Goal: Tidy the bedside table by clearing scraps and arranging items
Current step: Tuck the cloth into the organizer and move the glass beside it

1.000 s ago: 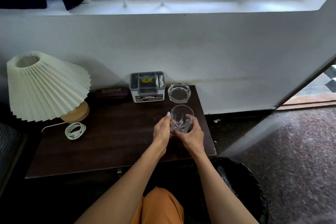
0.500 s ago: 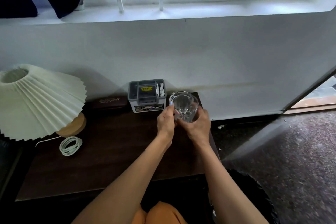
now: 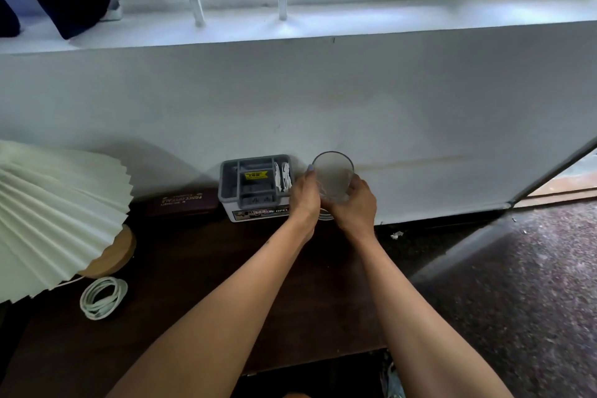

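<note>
A clear drinking glass (image 3: 333,174) is held upright between both hands at the back right corner of the dark wooden bedside table (image 3: 200,271), close to the white wall. My left hand (image 3: 304,195) curls round its left side and my right hand (image 3: 353,203) wraps its right side and bottom. Just below the hands a sliver of the glass ashtray (image 3: 324,214) shows; the rest is hidden. To the left of the glass stands a grey and white organiser box (image 3: 256,187).
A dark glasses case (image 3: 181,203) lies left of the box. A pleated white lamp (image 3: 51,213) on a wooden base stands at the far left, with a coiled white cable (image 3: 102,297) in front. A paper scrap (image 3: 396,234) lies on the floor right of the table.
Both hands carried the glass from the table's front right part back toward the wall, over the ashtray. The camera tilted and moved closer.
</note>
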{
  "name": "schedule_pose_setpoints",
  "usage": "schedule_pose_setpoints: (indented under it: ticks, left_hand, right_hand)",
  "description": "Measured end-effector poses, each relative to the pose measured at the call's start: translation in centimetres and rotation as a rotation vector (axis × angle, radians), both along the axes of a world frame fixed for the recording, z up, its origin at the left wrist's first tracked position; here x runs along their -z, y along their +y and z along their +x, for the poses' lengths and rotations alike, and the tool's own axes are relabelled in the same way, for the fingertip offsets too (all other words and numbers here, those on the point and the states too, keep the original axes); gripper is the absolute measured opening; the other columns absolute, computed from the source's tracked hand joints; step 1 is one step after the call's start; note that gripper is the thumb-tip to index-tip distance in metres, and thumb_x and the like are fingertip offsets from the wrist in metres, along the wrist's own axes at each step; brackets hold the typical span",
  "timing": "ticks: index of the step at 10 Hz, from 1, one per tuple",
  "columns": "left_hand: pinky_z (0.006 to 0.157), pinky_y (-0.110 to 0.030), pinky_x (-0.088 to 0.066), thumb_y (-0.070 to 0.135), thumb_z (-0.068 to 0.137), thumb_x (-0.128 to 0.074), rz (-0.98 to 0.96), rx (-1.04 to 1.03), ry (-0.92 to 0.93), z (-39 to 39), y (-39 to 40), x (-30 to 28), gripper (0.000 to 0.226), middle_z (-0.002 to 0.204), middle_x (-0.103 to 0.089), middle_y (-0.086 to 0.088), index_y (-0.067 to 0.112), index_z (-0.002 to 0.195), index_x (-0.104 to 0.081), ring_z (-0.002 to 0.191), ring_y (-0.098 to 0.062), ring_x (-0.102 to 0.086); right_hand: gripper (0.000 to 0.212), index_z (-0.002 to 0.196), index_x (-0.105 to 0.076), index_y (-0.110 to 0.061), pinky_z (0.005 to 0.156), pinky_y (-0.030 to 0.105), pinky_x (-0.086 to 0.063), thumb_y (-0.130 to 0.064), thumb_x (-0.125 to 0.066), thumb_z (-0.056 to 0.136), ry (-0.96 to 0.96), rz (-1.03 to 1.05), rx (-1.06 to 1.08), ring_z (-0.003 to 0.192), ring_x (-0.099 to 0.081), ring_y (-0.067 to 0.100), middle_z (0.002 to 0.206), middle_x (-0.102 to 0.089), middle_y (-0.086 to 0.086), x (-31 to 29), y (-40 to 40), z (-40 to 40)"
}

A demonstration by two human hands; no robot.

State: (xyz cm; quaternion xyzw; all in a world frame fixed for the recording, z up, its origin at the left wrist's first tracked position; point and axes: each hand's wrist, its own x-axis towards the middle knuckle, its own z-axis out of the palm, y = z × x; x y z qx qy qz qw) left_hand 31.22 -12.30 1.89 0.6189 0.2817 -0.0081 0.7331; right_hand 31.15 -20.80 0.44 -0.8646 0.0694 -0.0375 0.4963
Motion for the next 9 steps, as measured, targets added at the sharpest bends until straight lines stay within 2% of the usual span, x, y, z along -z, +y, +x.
schedule_pose_setpoints:
  ticks: [2, 3, 5, 6, 7, 8, 9]
  left_hand:
    - [0.103, -0.044, -0.044, 0.045, 0.096, -0.034, -0.007, 0.014, 0.003, 0.9, 0.0, 0.8, 0.046, 0.12, -0.064, -0.008, 0.013, 0.118, -0.06, 0.112, -0.023, -0.059]
    - [0.103, -0.041, -0.044, 0.042, 0.099, -0.03, 0.002, 0.004, 0.023, 1.1, 0.0, 0.7, 0.045, 0.122, -0.062, -0.009, 0.014, 0.121, -0.057, 0.114, -0.025, -0.057]
    - [0.106, -0.044, -0.041, 0.054, 0.094, -0.026, 0.015, 0.044, 0.04, 0.9, -0.1, 0.4, 0.058, 0.131, -0.058, -0.008, 0.017, 0.131, -0.052, 0.122, -0.026, -0.053]
    - [0.104, -0.045, -0.043, 0.057, 0.09, -0.028, 0.009, 0.046, 0.046, 0.7, 0.1, 0.2, 0.061, 0.126, -0.061, -0.009, 0.017, 0.126, -0.056, 0.118, -0.027, -0.056]
    - [0.104, -0.044, -0.044, 0.053, 0.093, -0.029, 0.015, 0.064, 0.049, -0.3, 0.5, -0.9, 0.055, 0.12, -0.065, -0.009, 0.015, 0.116, -0.061, 0.113, -0.025, -0.059]
    - [0.104, -0.043, -0.044, 0.048, 0.096, -0.028, 0.038, 0.05, 0.027, -1.3, 1.2, -2.0, 0.053, 0.121, -0.065, -0.011, 0.012, 0.117, -0.061, 0.114, -0.027, -0.059]
    - [0.103, -0.044, -0.044, 0.045, 0.097, -0.03, 0.051, 0.06, 0.007, -2.6, 2.1, -4.2, 0.045, 0.119, -0.064, -0.01, 0.014, 0.106, -0.061, 0.114, -0.027, -0.058]
  right_hand:
    - [0.058, 0.112, -0.06, -0.019, 0.074, 0.023, -0.045, -0.039, -0.082, 0.062, 0.006, -0.052, 0.007, 0.098, -0.066, 0.021, 0.108, -0.069, 0.003, 0.7, 0.4, 0.7]
    - [0.054, 0.112, -0.059, -0.017, 0.073, 0.022, -0.042, -0.033, -0.08, 0.065, 0.018, -0.094, -0.003, 0.1, -0.066, 0.023, 0.107, -0.07, 0.005, 0.7, 0.5, 0.8]
    - [0.056, 0.115, -0.055, -0.014, 0.078, 0.03, -0.045, -0.03, -0.079, 0.067, 0.066, -0.09, -0.013, 0.105, -0.062, 0.027, 0.111, -0.067, 0.008, 0.7, 0.7, 0.8]
    - [0.054, 0.114, -0.053, -0.012, 0.076, 0.029, -0.044, -0.029, -0.078, 0.068, 0.106, -0.071, -0.034, 0.106, -0.061, 0.03, 0.112, -0.066, 0.01, 0.0, 0.8, 0.5]
    - [0.041, 0.102, -0.049, -0.019, 0.08, 0.034, -0.047, -0.031, -0.075, 0.073, 0.132, -0.042, -0.067, 0.107, -0.061, 0.031, 0.115, -0.065, 0.011, -1.5, 1.1, 0.1]
    - [0.053, 0.111, -0.049, -0.011, 0.081, 0.033, -0.047, -0.033, -0.077, 0.071, 0.147, -0.038, -0.052, 0.109, -0.059, 0.032, 0.117, -0.062, 0.012, -2.5, 1.6, -0.5]
    - [0.065, 0.117, -0.046, -0.008, 0.083, 0.034, -0.049, -0.029, -0.079, 0.066, 0.156, -0.059, -0.016, 0.109, -0.06, 0.033, 0.116, -0.062, 0.012, -3.6, 2.0, -1.1]
